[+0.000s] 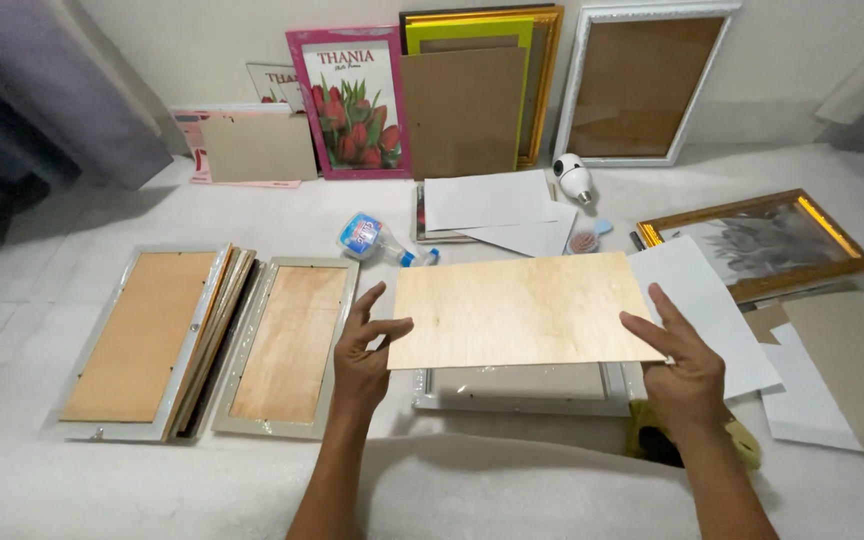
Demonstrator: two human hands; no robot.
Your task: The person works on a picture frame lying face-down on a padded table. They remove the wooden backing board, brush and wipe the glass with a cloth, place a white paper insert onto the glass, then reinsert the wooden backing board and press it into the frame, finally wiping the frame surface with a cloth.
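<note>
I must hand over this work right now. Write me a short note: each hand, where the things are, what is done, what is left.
Left hand: grips the left edge of the plywood board.
Right hand: grips its right edge.
The board is held flat above a white frame lying face down on the floor.
Done: two frames to the left, the wide one and the narrower one, lie face down with backings in.
Left: the board is not yet in the white frame. The gold frame at right lies face up.

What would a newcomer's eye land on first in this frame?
The pale plywood board at centre, held at its ends by the left hand and right hand above a white frame. Next, the pink-framed tulip picture leaning on the back wall.
</note>
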